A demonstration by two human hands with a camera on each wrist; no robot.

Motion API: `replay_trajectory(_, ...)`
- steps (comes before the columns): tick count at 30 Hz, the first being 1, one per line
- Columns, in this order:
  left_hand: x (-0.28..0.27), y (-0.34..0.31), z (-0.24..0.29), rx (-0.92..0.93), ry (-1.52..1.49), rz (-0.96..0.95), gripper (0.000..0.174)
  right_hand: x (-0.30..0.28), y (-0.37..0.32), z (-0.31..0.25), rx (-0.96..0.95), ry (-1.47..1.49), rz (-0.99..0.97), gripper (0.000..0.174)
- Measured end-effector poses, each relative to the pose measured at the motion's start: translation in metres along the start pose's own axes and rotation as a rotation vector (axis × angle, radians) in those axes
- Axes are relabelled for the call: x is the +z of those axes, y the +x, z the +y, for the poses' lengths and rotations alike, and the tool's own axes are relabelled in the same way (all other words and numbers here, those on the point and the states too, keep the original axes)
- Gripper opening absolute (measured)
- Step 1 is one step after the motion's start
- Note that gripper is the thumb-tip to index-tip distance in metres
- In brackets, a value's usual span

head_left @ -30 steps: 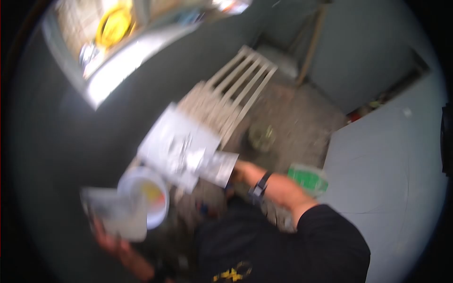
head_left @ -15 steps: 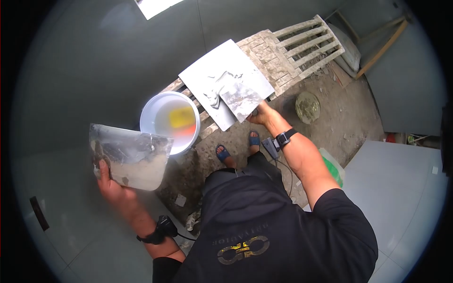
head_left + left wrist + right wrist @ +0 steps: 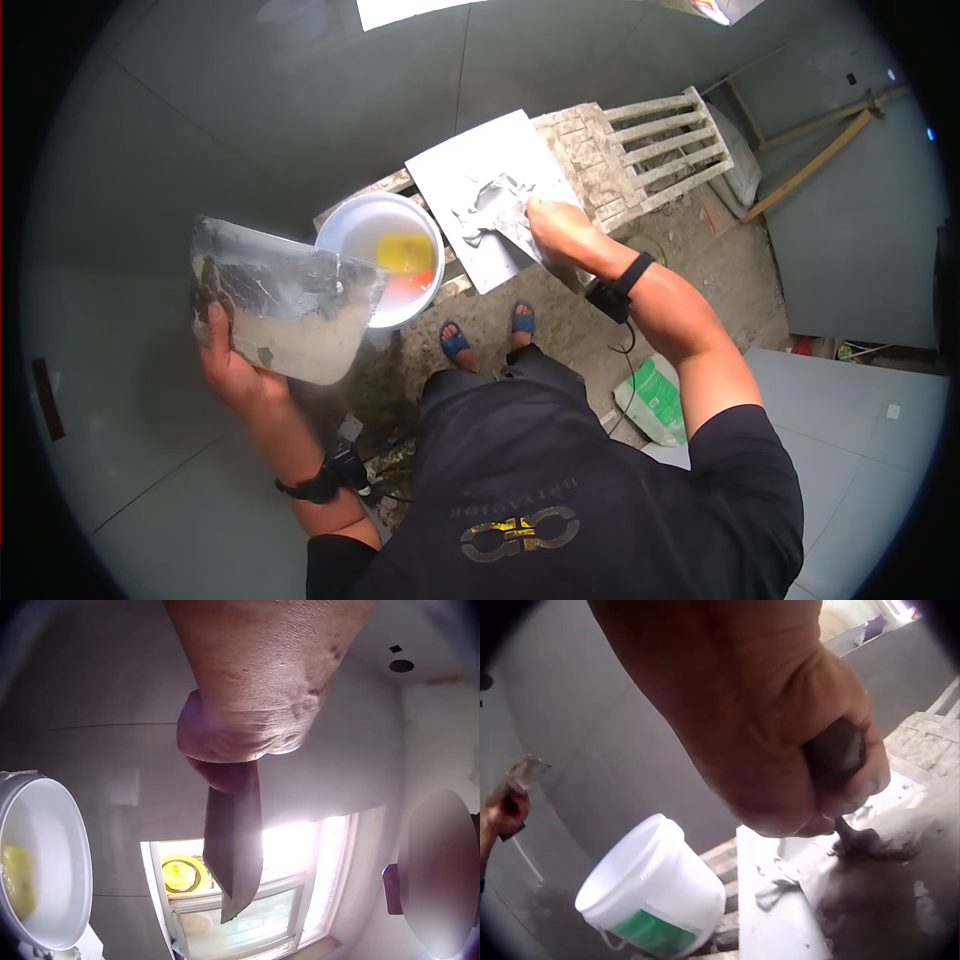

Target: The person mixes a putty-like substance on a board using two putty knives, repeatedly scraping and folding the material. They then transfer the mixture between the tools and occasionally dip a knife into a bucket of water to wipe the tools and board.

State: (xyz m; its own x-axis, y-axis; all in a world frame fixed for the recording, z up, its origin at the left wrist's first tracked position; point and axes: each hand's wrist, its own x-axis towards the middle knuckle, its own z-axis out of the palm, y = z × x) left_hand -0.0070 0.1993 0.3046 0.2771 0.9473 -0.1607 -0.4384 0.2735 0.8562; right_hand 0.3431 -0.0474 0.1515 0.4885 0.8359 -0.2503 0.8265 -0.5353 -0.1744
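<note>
In the head view my left hand [image 3: 238,370] grips the edge of a translucent, smeared flat sheet [image 3: 290,305], held left of the white bucket; the left wrist view shows that hand [image 3: 240,735] with the sheet nearly edge-on [image 3: 234,851]. My right hand [image 3: 565,235] holds a trowel over a white board [image 3: 480,150] bearing grey-white paste [image 3: 490,205]. In the right wrist view the right hand [image 3: 810,742] has its fingers curled round the dark handle [image 3: 836,752], and the trowel's smeared blade [image 3: 885,900] lies over the board.
A white bucket [image 3: 335,230] with yellow and orange things inside stands on the slatted bench [image 3: 665,130], left of the board. A green and white bag [image 3: 655,400] lies on the floor at right. Grey panels [image 3: 850,430] and a wooden strip [image 3: 810,165] stand around.
The view has steadied after a blur. My right hand has swung over the trowel, now above the board with its back showing. My left hand still holds the sheet beside the bucket.
</note>
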Motion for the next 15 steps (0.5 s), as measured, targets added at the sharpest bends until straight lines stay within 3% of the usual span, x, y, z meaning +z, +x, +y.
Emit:
replay_trajectory(3, -0.003, -0.003, 0.000, -0.006, -0.043, 0.001, 0.041, -0.012, 0.007, -0.012, 0.032, 0.013, 0.067, 0.021)
replay_trajectory(7, 0.003, -0.002, 0.002, -0.032, -0.053, 0.014, 0.039, 0.032, 0.025, -0.007, 0.076, 0.087, 0.130, 0.024)
replay_trajectory(8, 0.003, -0.001, 0.002, -0.027, -0.057, 0.011, 0.039, 0.032, 0.026, -0.003, 0.116, 0.105, 0.070, 0.027)
replay_trajectory(12, -0.005, 0.009, -0.002, -0.023, -0.103, -0.031, 0.037, -0.010, 0.010, 0.009, -0.002, 0.095, 0.007, 0.022)
replay_trajectory(15, -0.010, 0.005, -0.005, -0.023, -0.107, -0.004, 0.036, -0.040, -0.021, -0.009, 0.574, 0.775, -0.195, 0.022)
